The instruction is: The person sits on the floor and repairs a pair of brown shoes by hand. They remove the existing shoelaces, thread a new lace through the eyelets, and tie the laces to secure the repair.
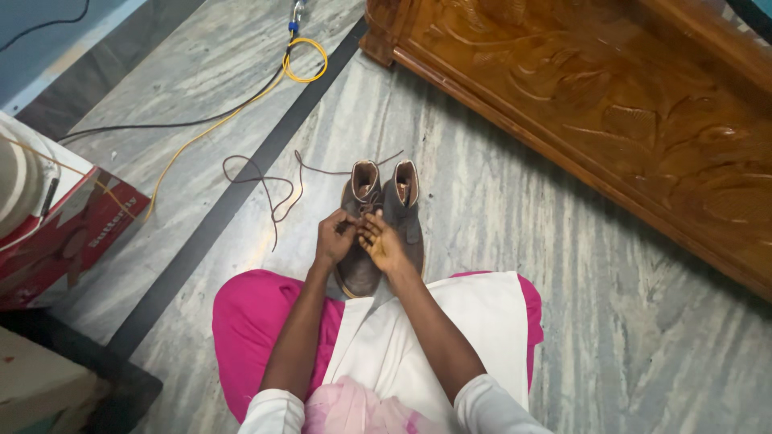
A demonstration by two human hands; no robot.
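Two dark brown ankle boots stand side by side on the stone floor in front of my knees, the left boot (359,241) and the right boot (406,210). My left hand (334,236) rests on the left boot at its lacing, fingers pinched around a brown lace (273,193). My right hand (383,242) lies over the gap between the boots, fingertips meeting the left hand at the same lace. The lace trails off to the left in loose loops on the floor.
A carved wooden furniture panel (611,112) runs along the upper right. Yellow and black cables (233,112) cross the floor at upper left. A red and white cardboard box (68,233) stands at the left edge. A dark floor strip (241,193) runs diagonally.
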